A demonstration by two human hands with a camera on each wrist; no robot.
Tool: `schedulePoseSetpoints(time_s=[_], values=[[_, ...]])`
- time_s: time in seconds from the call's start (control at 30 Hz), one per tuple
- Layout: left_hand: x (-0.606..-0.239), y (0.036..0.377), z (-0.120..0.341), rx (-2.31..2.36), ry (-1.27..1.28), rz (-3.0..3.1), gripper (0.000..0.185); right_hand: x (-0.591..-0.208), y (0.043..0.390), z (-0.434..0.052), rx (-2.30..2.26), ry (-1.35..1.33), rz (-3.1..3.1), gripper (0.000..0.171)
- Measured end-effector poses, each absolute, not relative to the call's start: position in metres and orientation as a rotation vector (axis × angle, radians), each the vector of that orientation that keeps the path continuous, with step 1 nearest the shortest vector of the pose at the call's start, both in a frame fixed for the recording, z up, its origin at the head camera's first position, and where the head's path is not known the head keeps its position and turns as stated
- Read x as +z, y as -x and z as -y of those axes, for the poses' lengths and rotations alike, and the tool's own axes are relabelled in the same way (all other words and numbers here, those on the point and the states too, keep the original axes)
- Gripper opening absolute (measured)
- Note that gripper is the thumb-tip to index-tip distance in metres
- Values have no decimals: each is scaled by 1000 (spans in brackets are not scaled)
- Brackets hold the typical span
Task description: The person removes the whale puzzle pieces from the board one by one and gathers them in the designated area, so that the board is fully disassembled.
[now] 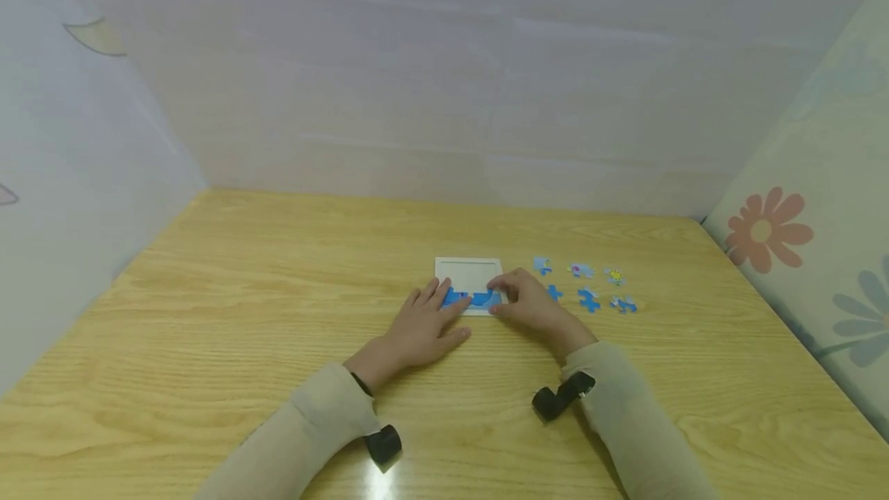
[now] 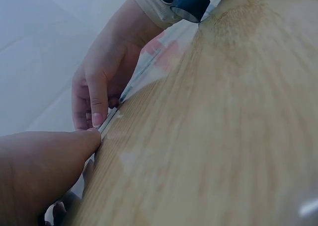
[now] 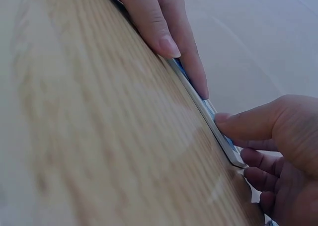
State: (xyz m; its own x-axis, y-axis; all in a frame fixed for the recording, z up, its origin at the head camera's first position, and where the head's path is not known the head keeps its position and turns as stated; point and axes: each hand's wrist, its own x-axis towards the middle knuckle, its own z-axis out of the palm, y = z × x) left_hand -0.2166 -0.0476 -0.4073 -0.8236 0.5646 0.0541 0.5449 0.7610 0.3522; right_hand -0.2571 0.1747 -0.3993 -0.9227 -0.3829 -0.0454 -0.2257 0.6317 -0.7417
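The tray (image 1: 467, 276) lies flat on the table (image 1: 278, 268). Blue pieces (image 1: 483, 300) cover its near part. The left hand (image 1: 420, 330), fingers extended, touches the tray's left side and the pieces. The right hand (image 1: 535, 304) bends its thumb and forefinger at the right edge; whether they pinch a piece cannot be told. Six loose pieces (image 1: 589, 301) lie right of the tray in two rows.
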Motion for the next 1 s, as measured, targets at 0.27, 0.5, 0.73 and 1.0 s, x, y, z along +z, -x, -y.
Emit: schedulePoseSetpoints(time_s=[0.27,0.5,0.73,1.0], values=[[-407,218,47,537,-916,-2905,55,-397,255,-172,-1209,436,-2620,37],[-406,218,48,546,-903,-2901,55,-396,253,-172,-1241,381,-2575,40],[-407,219,48,545,-908,-2897,56,-393,251,-173,-1195,426,-2618,40],[-408,219,47,554,-880,-2895,56,-390,253,-177,-1168,404,-2613,39]])
